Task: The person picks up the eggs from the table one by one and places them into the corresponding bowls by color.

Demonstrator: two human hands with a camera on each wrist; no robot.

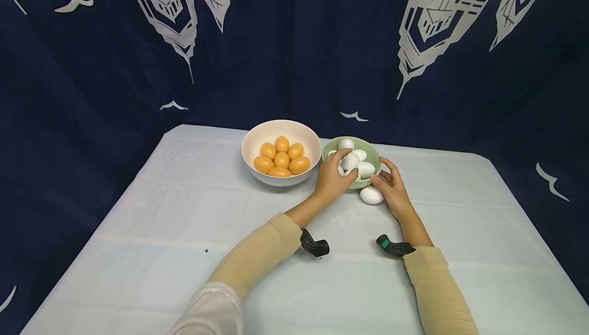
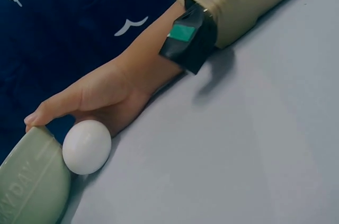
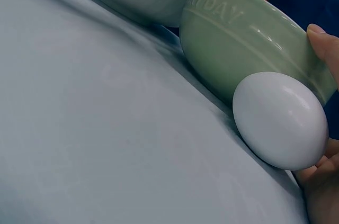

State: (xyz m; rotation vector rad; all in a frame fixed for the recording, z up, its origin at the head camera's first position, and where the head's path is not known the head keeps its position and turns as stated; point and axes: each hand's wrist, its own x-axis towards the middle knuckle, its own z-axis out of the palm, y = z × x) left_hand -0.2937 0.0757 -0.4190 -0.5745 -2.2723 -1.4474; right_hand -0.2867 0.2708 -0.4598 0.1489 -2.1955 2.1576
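Note:
My left hand [image 1: 332,179] reaches over the light green bowl [image 1: 369,149], its thumb and fingers around a white egg [image 1: 350,161] at the top of the pile. Several more white eggs lie in that bowl, partly hidden by the hand. At the bowl's right side, my right hand [image 1: 394,192] holds it, the thumb [image 2: 45,110] on the rim. One white egg [image 3: 280,121] rests on the table against the front of the bowl, close to the right hand. Lettering marks the bowl's outer wall [image 3: 228,44].
Just left of the green bowl stands a larger white bowl [image 1: 285,181] with several orange-yellow eggs [image 1: 281,160]. Both bowls are near the back edge of the white-covered table [image 1: 184,202]. Behind it hangs a dark blue patterned cloth [image 1: 276,69]. A small dark speck [image 1: 206,250] lies at left.

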